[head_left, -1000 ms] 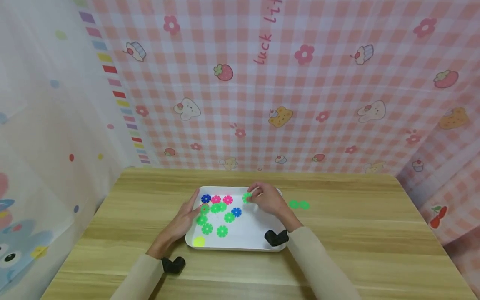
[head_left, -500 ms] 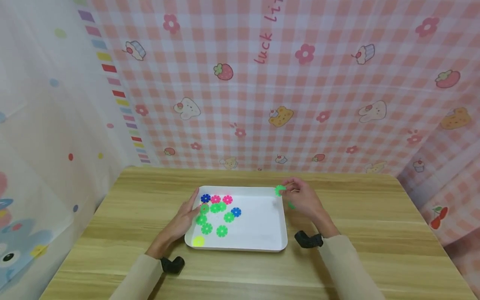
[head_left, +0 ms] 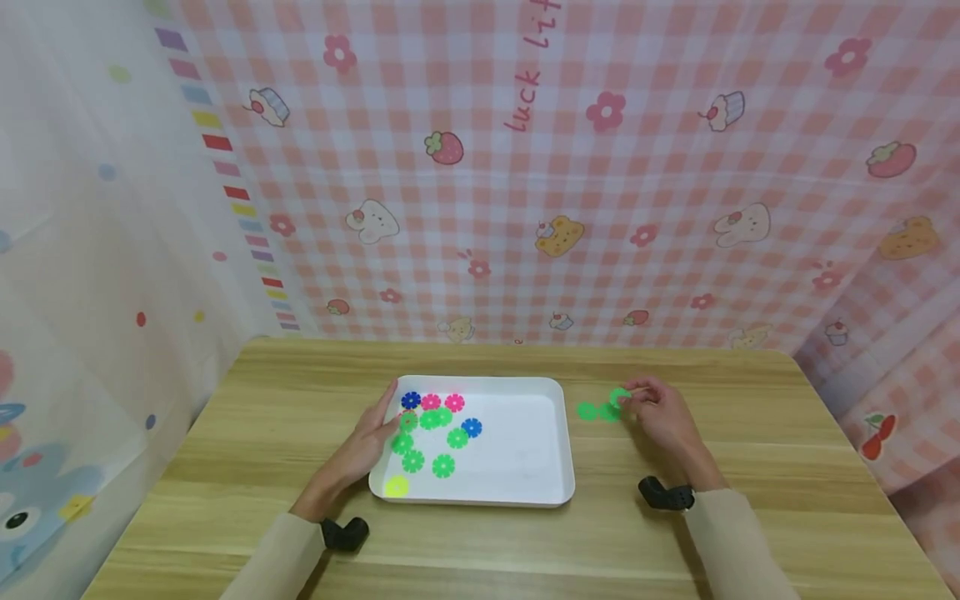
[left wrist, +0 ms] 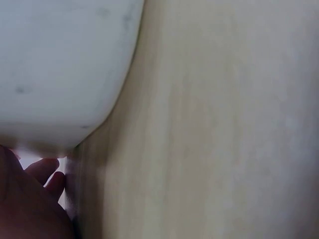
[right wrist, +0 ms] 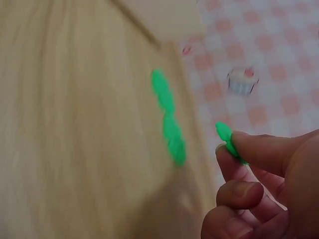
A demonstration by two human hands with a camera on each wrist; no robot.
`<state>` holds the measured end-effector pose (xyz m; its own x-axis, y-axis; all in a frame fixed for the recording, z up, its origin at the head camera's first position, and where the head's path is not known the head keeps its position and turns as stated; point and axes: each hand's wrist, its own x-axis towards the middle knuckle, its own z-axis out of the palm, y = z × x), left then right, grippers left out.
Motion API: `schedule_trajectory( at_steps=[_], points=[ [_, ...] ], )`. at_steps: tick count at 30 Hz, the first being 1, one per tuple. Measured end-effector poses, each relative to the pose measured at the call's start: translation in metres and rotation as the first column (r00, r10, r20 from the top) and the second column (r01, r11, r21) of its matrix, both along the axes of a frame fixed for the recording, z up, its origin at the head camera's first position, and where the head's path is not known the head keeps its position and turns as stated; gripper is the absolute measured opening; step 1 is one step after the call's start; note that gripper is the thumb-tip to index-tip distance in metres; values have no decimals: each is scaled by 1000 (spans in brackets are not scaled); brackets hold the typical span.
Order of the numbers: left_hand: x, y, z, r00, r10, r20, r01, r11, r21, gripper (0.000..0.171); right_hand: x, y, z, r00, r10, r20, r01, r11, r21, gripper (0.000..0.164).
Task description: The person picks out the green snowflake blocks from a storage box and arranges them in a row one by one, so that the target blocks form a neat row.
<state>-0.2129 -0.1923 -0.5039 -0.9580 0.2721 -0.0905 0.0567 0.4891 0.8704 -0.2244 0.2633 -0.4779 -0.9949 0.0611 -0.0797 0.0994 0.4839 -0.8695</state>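
Observation:
My right hand (head_left: 663, 417) pinches a green snowflake disc (right wrist: 223, 131) between thumb and index finger, just above the table to the right of the tray. Two more green discs (head_left: 587, 411) lie side by side there, the right one partly covered by the held disc in the head view. My left hand (head_left: 363, 440) grips the left side of the white tray (head_left: 517, 450), thumb over the rim, fingers along the outer wall. Inside the tray, mostly on its left half, lie several green discs (head_left: 443, 466), two pink discs (head_left: 454, 403), two blue discs (head_left: 471, 427) and a yellow disc (head_left: 397, 487).
The wooden table (head_left: 720, 483) reaches back to a pink checked curtain (head_left: 675, 183). A pale curtain (head_left: 150, 250) hangs on the left. Each wrist carries a black camera mount (head_left: 345, 534).
My right hand has carried the green disc from above the tray rightward, past the rim, to over the two green discs on the table. The left hand has stayed on the tray.

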Motion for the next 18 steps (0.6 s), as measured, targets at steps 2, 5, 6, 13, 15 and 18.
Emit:
schedule_trajectory(
  at_steps=[2, 5, 6, 13, 15, 18],
  points=[
    [0, 0, 0, 1000, -4, -3, 4, 1000, 0, 61, 1, 6, -5, 1000, -22, 4, 22, 1000, 6, 29],
    [0, 0, 1, 1000, -6, 0, 6, 1000, 6, 61, 2, 12, -10, 999, -47, 3, 47, 999, 0, 29],
    [0, 0, 0, 1000, -8, -1, 8, 1000, 4, 61, 3, 13, -12, 999, -53, 4, 53, 999, -5, 29],
    [3, 4, 11, 1000, -15, 6, 15, 1000, -10, 60, 3, 17, -20, 998, -63, 7, 63, 997, 39, 27],
    [3, 4, 11, 1000, -10, 10, 10, 1000, -6, 60, 4, 17, -21, 997, -70, 14, 69, 996, 49, 26],
    [3, 2, 7, 1000, -2, 10, 3, 1000, -9, 61, 4, 16, -22, 997, -71, 19, 70, 996, 60, 26]
  ],
)
